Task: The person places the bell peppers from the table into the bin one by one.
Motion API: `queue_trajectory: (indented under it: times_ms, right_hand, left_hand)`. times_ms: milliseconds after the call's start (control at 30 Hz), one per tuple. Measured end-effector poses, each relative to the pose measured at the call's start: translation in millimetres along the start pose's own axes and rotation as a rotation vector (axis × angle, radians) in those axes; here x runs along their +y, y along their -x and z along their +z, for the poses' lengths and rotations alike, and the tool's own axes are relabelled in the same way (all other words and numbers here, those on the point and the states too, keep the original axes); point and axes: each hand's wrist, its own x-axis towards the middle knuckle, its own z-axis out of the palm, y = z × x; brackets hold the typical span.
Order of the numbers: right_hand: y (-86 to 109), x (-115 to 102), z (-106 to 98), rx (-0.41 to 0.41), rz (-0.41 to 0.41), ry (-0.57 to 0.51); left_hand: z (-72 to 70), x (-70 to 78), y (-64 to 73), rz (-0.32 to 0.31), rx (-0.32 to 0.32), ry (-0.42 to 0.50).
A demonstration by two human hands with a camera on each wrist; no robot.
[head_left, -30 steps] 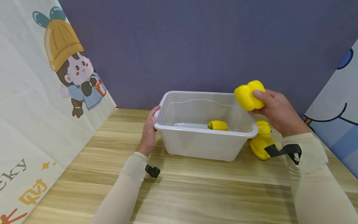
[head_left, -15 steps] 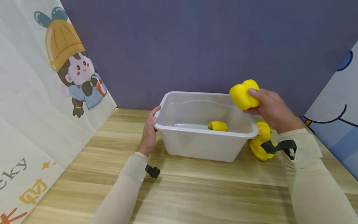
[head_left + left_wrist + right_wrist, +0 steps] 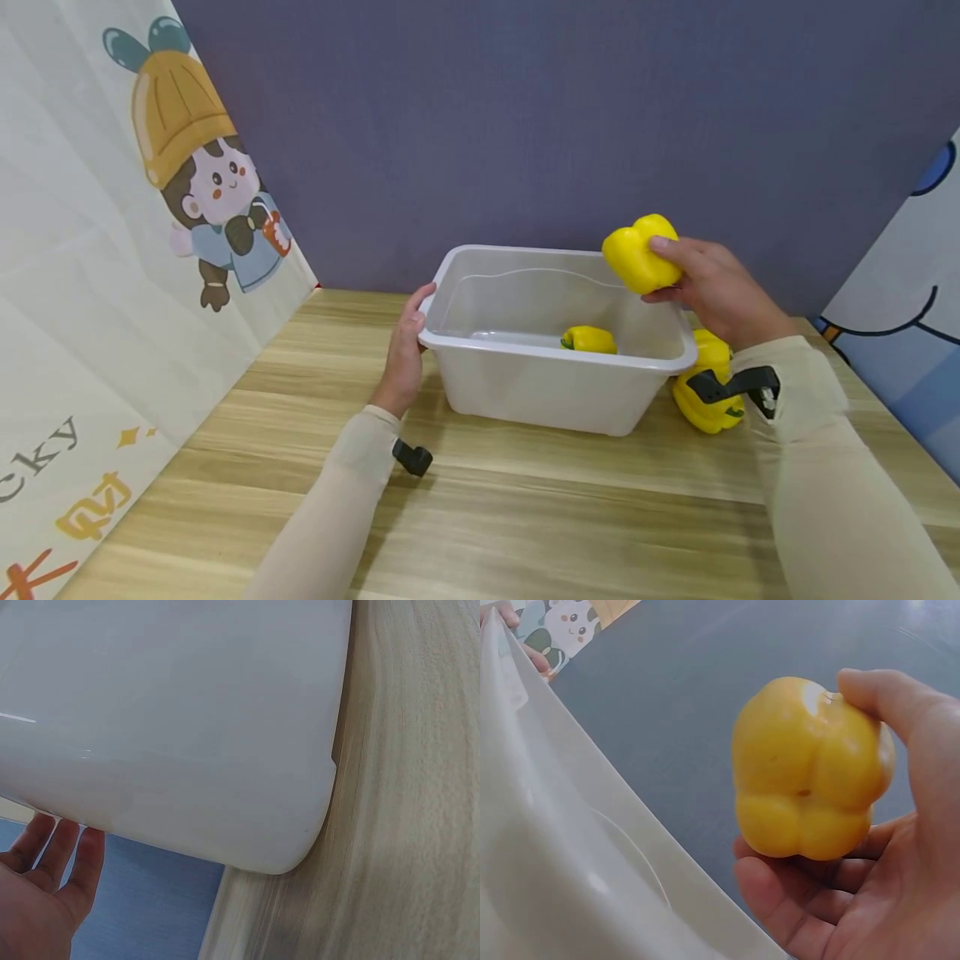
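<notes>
Apparently we're counting one pepper (image 3: 590,339) in the bin (image 3: 536,390), three left
Our right hand (image 3: 723,289) is clutching another pepper (image 3: 640,255) near the bin's far-right corner, left hand (image 3: 402,354) is gripping its rim, two peppers (image 3: 703,406) are sitting alongside.

My right hand (image 3: 924,836) grips a yellow bell pepper (image 3: 806,769) — lobed base toward the lens — near a pale bin (image 3: 570,840).

Bin (image 3: 540,392) on table (image 3: 562,517) — pepper (image 3: 592,340) inside, two peppers (image 3: 702,415) right
</notes>
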Motion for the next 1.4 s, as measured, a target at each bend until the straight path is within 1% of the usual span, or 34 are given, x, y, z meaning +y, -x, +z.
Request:
queue_trajectory:
  times_ms: [200, 467, 600, 833, 1200, 1400]
  right_hand:
    - [-6.5, -3.5, 6.2, -0.007, -0.01, -0.033]
    - [-14.8, -7.0, 9.1, -0.03, 0.005, -0.029]
    - [-20.2, -8.8, 9.8, -0.042, 0.013, -0.015]
    - [-29.4, -13.4, 9.9, -0.06, 0.011, -0.012]
    - [-44.8, -12.4, 7.5, -0.101, 0.032, 0.001]
    - [-44.1, -15.5, 8.0, -0.104, 0.047, 0.047]
  left_hand:
    - [-0.8, -0.1, 0.4, 0.001, -0.001, 0.002]
    - [-1.0, 0.7, 1.5, -0.008, -0.007, -0.004]
    - [-0.7, -0.4, 1.5, -0.014, -0.001, 0.001]
    - [0.7, -1.6, -1.3, -0.004, -0.004, 0.013]
    - [2.1, -1.8, -3.3, 0.001, 0.004, 0.018]
    - [1.8, -0.4, -1.5, -0.001, 0.003, 0.021]
